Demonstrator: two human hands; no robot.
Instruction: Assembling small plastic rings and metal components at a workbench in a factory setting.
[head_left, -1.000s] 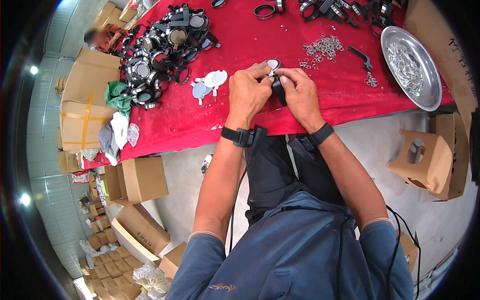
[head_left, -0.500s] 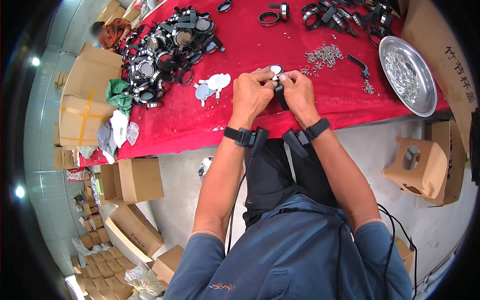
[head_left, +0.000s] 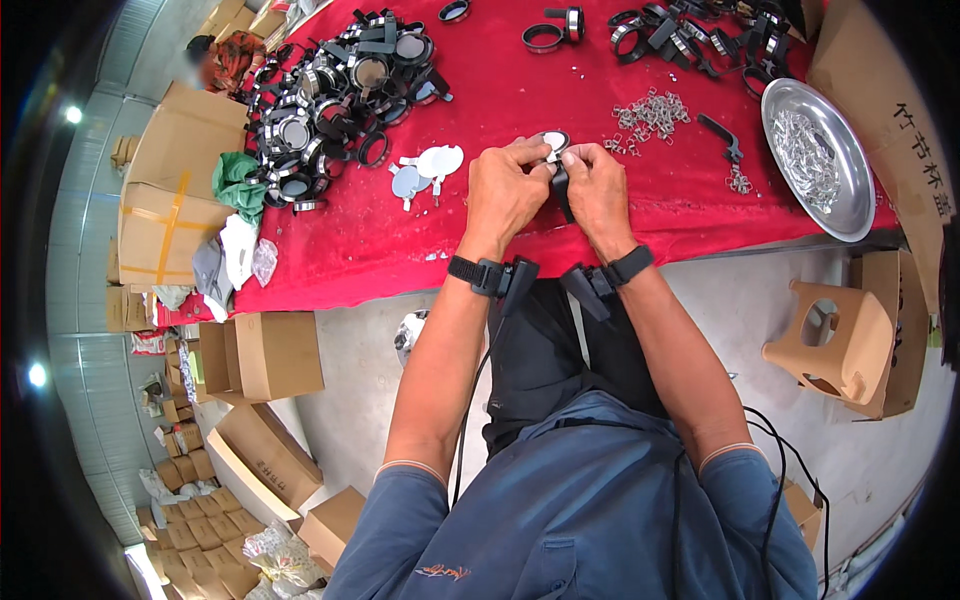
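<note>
My left hand (head_left: pixel 507 190) and my right hand (head_left: pixel 596 190) meet over the red table cover (head_left: pixel 350 250), both gripping one small round black piece with a white disc face (head_left: pixel 553 143) and a black strap hanging between my thumbs. Two loose white discs (head_left: pixel 425 168) lie just left of my left hand. A pile of small metal clips (head_left: pixel 650 112) sits just beyond my right hand.
A heap of black round pieces (head_left: pixel 330 85) fills the table's far left. A shiny metal tray (head_left: pixel 815 155) of small parts stands at the right. Cardboard boxes (head_left: pixel 170 190) stack on the floor at left; a brown stool (head_left: pixel 835 340) stands at right.
Both hands have stayed together on the small piece, with only slight finger shifts. The view has tilted a little, so the table sits slightly lower in the picture.
</note>
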